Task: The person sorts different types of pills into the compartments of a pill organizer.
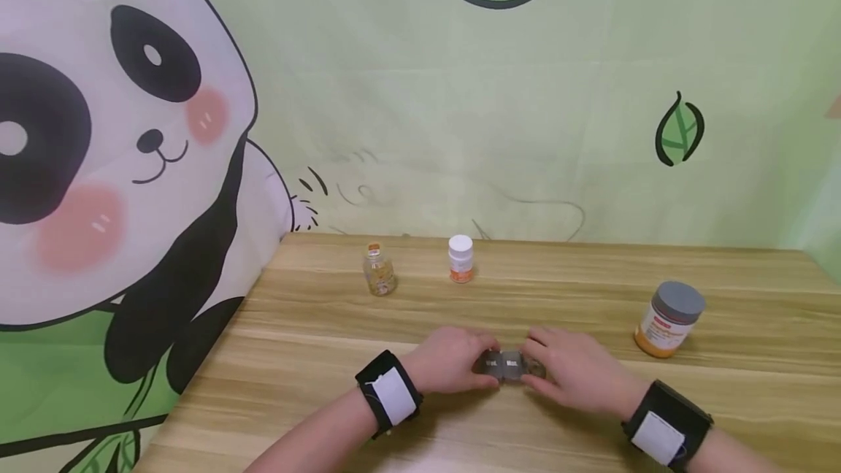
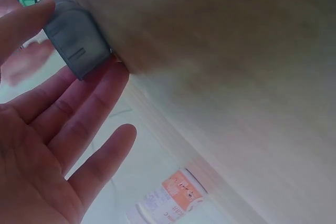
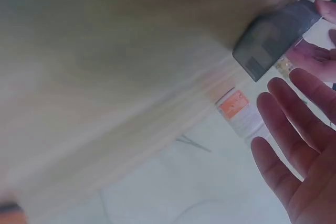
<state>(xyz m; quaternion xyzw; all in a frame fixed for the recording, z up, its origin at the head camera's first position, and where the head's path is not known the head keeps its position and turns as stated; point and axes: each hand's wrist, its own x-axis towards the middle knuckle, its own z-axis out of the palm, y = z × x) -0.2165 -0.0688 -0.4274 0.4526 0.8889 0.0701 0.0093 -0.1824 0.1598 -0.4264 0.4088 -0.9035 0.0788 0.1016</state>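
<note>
A small grey pill organizer point(image 1: 511, 365) with white day lettering lies low over the table between both hands. My left hand point(image 1: 450, 360) grips its left end, thumb at the near side and fingers at the far side. Around the right end, the thumb and fingers of my right hand point(image 1: 581, 371) pinch it. In the left wrist view, the thumb overlaps the grey case point(image 2: 79, 35) and the fingertips meet its edge. The right wrist view shows the dark case point(image 3: 273, 35) just beyond the spread fingers point(image 3: 289, 129). The hands partly hide both ends.
At the back of the wooden table point(image 1: 315, 356) stand a clear bottle point(image 1: 379, 276) with yellowish contents and a white bottle point(image 1: 461, 258) with an orange label. A grey-lidded jar point(image 1: 669, 318) is to the right. Behind hangs a panda-print cloth point(image 1: 407, 93).
</note>
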